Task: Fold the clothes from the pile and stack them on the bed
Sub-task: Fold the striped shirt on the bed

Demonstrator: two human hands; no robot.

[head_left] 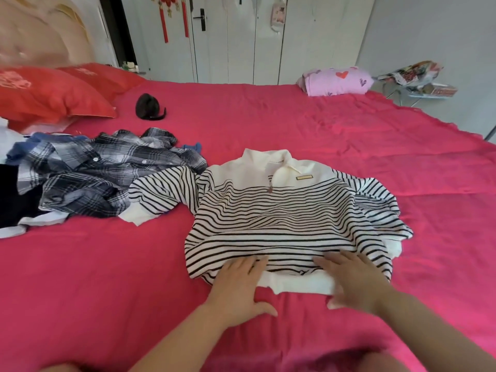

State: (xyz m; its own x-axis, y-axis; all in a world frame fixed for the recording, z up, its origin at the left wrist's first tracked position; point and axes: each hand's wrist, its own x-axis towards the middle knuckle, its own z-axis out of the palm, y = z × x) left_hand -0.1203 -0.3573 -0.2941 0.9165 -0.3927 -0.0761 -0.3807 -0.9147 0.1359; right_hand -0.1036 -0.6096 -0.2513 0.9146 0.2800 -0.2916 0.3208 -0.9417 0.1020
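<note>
- Top point(281, 224): lies face up on the bed point(349, 130), mid-frame. Its hem is under both hands, and its body runs toward 12 o'clock from the fingertips.
- Look: white with thin black stripes. The collar, yoke and hem band are plain white, with a short neck zip and a small chest label. One sleeve is flung toward 9 o'clock, the other bunched at 3 o'clock.
- Left hand point(239, 285): fingers point(255, 263) straight and close together, flat on the striped cloth at the hem; thumb spread out over the bed. It grips nothing.
- Right hand point(354, 280): fingers point(335, 261) straight and slightly apart, pressed flat on the hem. It grips nothing.
- Pile point(88, 178): plaid shirt uppermost, at 10 o'clock from the top, touching the flung sleeve.
- Pillows point(48, 95): red, far at 10 o'clock.
- Bundle point(338, 80): pink, at the bed's far edge, 1 o'clock.
</note>
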